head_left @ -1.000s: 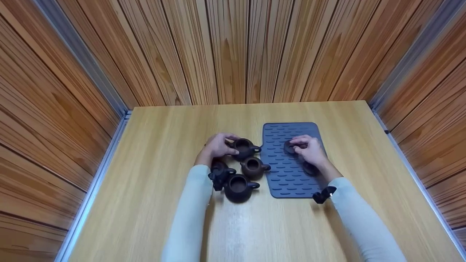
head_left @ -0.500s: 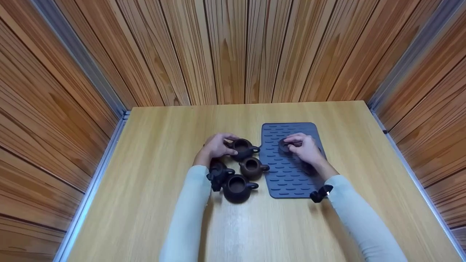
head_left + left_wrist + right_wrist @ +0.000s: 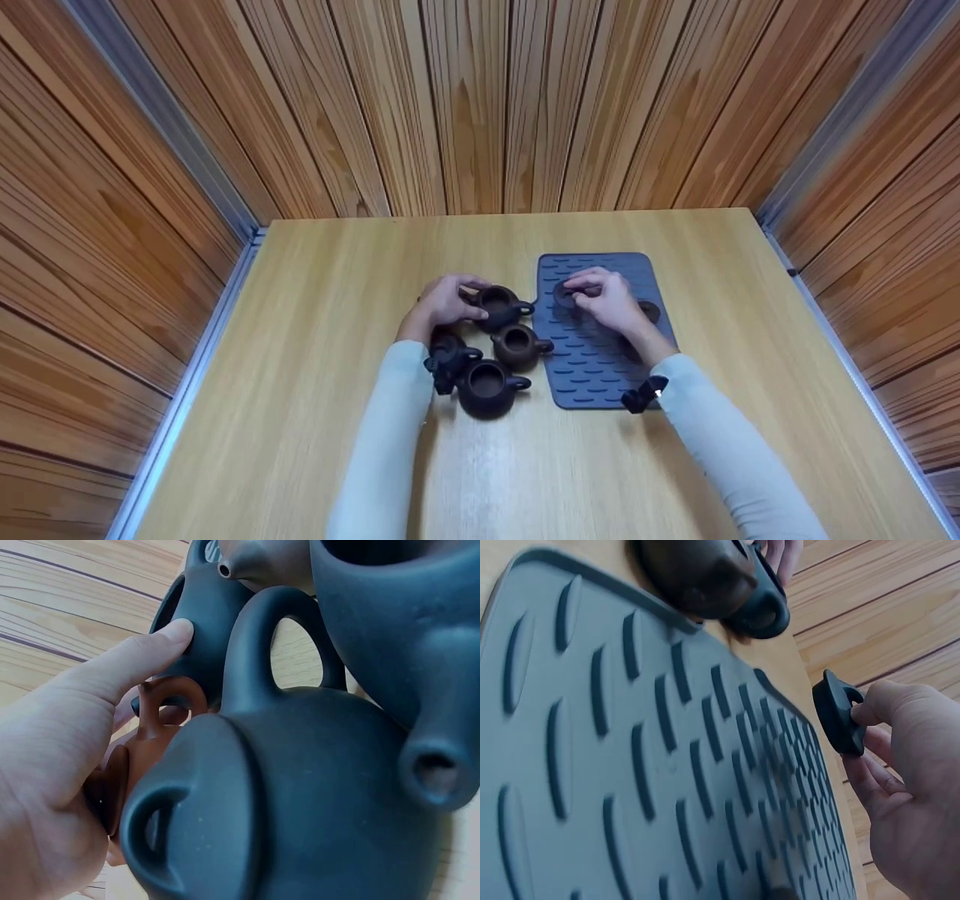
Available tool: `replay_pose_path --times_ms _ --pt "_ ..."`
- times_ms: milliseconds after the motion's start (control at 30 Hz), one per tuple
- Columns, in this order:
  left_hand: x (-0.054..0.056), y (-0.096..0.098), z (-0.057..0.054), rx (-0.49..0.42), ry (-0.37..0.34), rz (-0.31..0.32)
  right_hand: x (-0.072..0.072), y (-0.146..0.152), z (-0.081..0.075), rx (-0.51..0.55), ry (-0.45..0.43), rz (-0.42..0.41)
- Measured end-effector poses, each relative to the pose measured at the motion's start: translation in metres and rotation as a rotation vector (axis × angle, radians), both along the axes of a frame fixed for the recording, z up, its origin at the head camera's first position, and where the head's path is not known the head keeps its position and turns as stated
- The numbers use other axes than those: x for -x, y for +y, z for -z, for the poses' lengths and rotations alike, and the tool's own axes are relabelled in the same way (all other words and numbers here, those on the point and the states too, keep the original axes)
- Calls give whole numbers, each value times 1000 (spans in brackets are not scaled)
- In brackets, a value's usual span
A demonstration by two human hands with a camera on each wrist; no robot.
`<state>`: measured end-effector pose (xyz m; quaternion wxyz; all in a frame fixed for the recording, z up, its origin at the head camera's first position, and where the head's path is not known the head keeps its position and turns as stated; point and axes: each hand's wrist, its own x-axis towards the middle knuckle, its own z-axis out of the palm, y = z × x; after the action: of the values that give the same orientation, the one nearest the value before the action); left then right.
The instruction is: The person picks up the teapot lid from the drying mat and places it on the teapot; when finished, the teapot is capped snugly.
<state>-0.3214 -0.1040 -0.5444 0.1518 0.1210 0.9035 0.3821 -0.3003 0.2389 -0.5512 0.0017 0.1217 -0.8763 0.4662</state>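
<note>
My left hand (image 3: 448,301) holds a dark lidless teapot (image 3: 496,321) at the back of a cluster, thumb on its near side and fingers on the far side. In the left wrist view the thumb presses that pot's body, and a reddish-brown teapot (image 3: 154,736) sits by the palm. A lidded dark teapot (image 3: 330,795) fills the foreground. Over the grey mat (image 3: 581,375), my right hand (image 3: 611,301) pinches a dark teapot lid (image 3: 836,714) by its looped knob. The lid is raised clear of the mat in the right wrist view.
Two more lidless pots, a brown teapot (image 3: 517,347) and a round dark teapot (image 3: 486,401), stand nearer me. Another lid (image 3: 649,311) lies on the mat beside my right hand. Wooden walls (image 3: 480,112) enclose the table (image 3: 337,300) at the back and sides.
My right hand has carried the lid leftward across the mat toward the teapots, uncovering another lid behind it. The left hand stays on the back teapot.
</note>
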Motion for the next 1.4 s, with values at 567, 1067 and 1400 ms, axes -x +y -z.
replay_pose_path --times_ms 567,1067,1400 --pt "1 1 1 22 26 22 8 -47 -10 88 12 -61" --pt "2 0 1 -2 -5 13 8 -82 -19 100 -30 -92" --pt "2 0 1 14 11 19 7 -100 -19 96 -22 -116"
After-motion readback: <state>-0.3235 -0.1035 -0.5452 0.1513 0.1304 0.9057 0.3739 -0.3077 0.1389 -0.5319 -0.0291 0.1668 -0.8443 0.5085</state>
